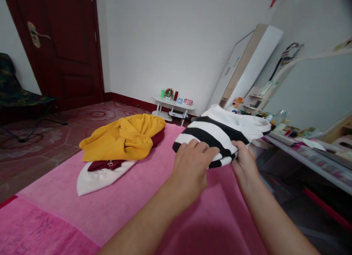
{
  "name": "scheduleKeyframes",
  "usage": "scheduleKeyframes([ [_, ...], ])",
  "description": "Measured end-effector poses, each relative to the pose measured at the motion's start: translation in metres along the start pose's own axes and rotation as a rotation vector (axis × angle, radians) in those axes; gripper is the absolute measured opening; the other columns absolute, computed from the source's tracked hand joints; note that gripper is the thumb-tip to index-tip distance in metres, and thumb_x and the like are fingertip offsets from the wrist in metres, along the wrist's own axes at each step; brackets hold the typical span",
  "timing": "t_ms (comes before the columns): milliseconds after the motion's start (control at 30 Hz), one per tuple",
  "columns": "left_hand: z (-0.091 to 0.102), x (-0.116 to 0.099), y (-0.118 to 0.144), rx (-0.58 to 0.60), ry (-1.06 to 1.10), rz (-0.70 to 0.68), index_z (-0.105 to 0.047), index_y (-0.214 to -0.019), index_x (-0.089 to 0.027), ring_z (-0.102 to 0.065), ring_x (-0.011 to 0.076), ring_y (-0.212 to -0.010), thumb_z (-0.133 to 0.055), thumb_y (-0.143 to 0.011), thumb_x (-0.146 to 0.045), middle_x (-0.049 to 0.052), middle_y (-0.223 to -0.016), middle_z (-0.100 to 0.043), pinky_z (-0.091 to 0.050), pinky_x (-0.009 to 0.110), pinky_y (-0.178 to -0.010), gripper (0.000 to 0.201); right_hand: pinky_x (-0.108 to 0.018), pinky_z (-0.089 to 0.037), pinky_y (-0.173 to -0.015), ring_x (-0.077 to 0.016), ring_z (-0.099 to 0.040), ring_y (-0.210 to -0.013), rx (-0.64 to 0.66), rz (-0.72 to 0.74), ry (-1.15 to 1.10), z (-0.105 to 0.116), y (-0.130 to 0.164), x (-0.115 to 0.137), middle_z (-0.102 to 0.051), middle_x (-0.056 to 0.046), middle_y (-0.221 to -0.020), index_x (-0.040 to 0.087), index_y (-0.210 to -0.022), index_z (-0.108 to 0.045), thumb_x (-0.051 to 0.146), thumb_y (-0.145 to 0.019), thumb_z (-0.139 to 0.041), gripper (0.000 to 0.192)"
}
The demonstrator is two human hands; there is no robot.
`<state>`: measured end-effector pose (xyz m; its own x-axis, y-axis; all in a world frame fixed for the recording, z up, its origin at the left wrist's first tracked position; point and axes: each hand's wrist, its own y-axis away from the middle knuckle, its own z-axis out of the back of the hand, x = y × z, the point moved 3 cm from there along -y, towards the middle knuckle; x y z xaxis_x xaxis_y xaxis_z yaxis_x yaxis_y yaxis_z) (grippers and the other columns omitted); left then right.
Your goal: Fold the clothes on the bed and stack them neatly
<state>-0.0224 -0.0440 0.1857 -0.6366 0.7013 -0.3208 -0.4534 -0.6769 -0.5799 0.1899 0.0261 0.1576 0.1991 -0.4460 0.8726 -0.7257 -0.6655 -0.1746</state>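
Observation:
A black-and-white striped garment (214, 128), folded into a bundle with a plain white part at its far end, is held up over the right side of the bed. My left hand (194, 159) grips its near left edge, fingers over the top. At the near right edge my right hand (243, 158) has its thumb on top and its fingers underneath, largely hidden. To the left lies a pile of clothes: a yellow garment (121, 136) on top, a dark red one with a zipper (106, 165) below it, and a white one (101, 181) at the bottom.
A pink cover (154, 196) spreads over the bed. On the right stands a cluttered dressing table (310, 163) with a mirror (316, 90). A small white table (173, 103) with a plant is by the far wall. A camouflage folding chair (22, 97) and a dark red door (63, 46) are at left.

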Motion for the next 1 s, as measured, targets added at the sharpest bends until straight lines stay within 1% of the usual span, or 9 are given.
scheduleKeyframes([
  [167, -0.012, 0.004, 0.001, 0.111, -0.026, -0.156, -0.062, -0.108, -0.028, -0.052, 0.0216, -0.101, -0.053, -0.073, -0.001, 0.001, -0.106, -0.065, -0.041, 0.035, -0.082, 0.046, -0.020, -0.053, -0.050, -0.0116, -0.061, -0.055, -0.096, -0.121, -0.069, 0.039, 0.022, -0.035, -0.064, 0.003, -0.063, 0.016, -0.073, -0.056, 0.015, -0.055, -0.068, 0.021],
  [367, -0.060, 0.031, 0.015, 0.769, 0.081, 0.012, -0.071, -0.097, -0.023, -0.063, 0.0210, -0.084, -0.073, -0.067, -0.028, 0.004, -0.094, -0.071, -0.047, 0.027, -0.070, 0.031, -0.024, -0.057, -0.068, -0.0159, -0.068, -0.069, 0.142, -0.587, 0.221, 0.140, 0.083, -0.084, -0.068, -0.001, -0.069, 0.018, -0.076, -0.055, 0.014, -0.053, -0.075, 0.030],
  [433, -0.065, 0.040, 0.012, 0.754, 0.146, 0.069, -0.073, -0.089, -0.023, -0.064, 0.0193, -0.079, -0.069, -0.071, -0.037, 0.003, -0.086, -0.072, -0.047, 0.025, -0.066, 0.022, -0.026, -0.057, -0.067, -0.0168, -0.069, -0.070, 0.239, -0.669, 0.313, 0.153, 0.100, -0.072, -0.070, -0.003, -0.074, 0.018, -0.082, -0.056, 0.020, -0.057, -0.076, 0.032],
  [500, -0.069, 0.049, 0.005, 0.596, 0.135, 0.139, -0.072, -0.087, -0.024, -0.065, 0.0194, -0.080, -0.061, -0.077, -0.037, 0.003, -0.086, -0.071, -0.047, 0.026, -0.068, 0.020, -0.025, -0.053, -0.052, -0.0158, -0.066, -0.057, 0.394, -0.697, 0.454, 0.145, 0.105, -0.052, -0.070, -0.004, -0.074, 0.017, -0.096, -0.056, 0.032, -0.062, -0.074, 0.040],
  [633, -0.095, 0.065, 0.004, 0.317, 0.073, 0.275, -0.064, -0.114, -0.024, -0.058, 0.0262, -0.106, -0.058, -0.079, -0.040, 0.009, -0.116, -0.064, -0.045, 0.037, -0.089, 0.038, -0.023, -0.045, -0.047, -0.0126, -0.058, -0.047, 0.632, -0.349, 0.693, 0.101, 0.069, -0.019, -0.067, -0.004, -0.068, 0.014, -0.098, -0.061, 0.044, -0.068, -0.068, 0.043],
  [733, -0.125, 0.071, 0.017, 0.268, 0.050, 0.295, -0.048, -0.133, -0.024, -0.033, 0.0346, -0.133, -0.059, -0.075, -0.052, 0.013, -0.142, -0.041, -0.027, 0.053, -0.106, 0.065, -0.034, -0.051, -0.072, -0.0204, -0.065, -0.078, 0.542, 0.099, 0.848, 0.083, 0.030, -0.022, -0.070, -0.009, -0.089, 0.015, -0.093, -0.066, 0.046, -0.073, -0.061, 0.037],
  [833, -0.146, 0.075, 0.029, 0.276, 0.089, 0.274, -0.040, -0.139, -0.029, -0.015, 0.0362, -0.140, -0.058, -0.073, -0.060, 0.011, -0.150, -0.030, -0.013, 0.063, -0.107, 0.075, -0.045, -0.040, -0.098, -0.0258, -0.053, -0.115, 0.602, 0.466, 1.051, 0.085, 0.020, -0.051, -0.058, -0.010, -0.127, 0.021, -0.117, -0.060, 0.043, -0.083, -0.052, 0.042],
  [933, -0.149, 0.078, 0.034, 0.275, 0.146, 0.241, -0.046, -0.134, -0.035, -0.013, 0.0372, -0.140, -0.064, -0.068, -0.061, 0.008, -0.150, -0.031, -0.011, 0.067, -0.105, 0.074, -0.050, -0.029, -0.107, -0.0262, -0.038, -0.131, 0.829, 0.578, 1.268, 0.094, 0.027, -0.082, -0.043, -0.008, -0.142, 0.026, -0.132, -0.048, 0.040, -0.089, -0.043, 0.046],
  [1000, -0.148, 0.079, 0.034, 0.267, 0.191, 0.227, -0.053, -0.127, -0.037, -0.015, 0.0375, -0.139, -0.068, -0.065, -0.059, 0.006, -0.147, -0.036, -0.012, 0.069, -0.103, 0.068, -0.048, -0.033, -0.105, -0.0262, -0.043, -0.127, 0.957, 0.541, 1.361, 0.092, 0.025, -0.086, -0.047, -0.009, -0.139, 0.024, -0.131, -0.050, 0.041, -0.090, -0.041, 0.045],
])
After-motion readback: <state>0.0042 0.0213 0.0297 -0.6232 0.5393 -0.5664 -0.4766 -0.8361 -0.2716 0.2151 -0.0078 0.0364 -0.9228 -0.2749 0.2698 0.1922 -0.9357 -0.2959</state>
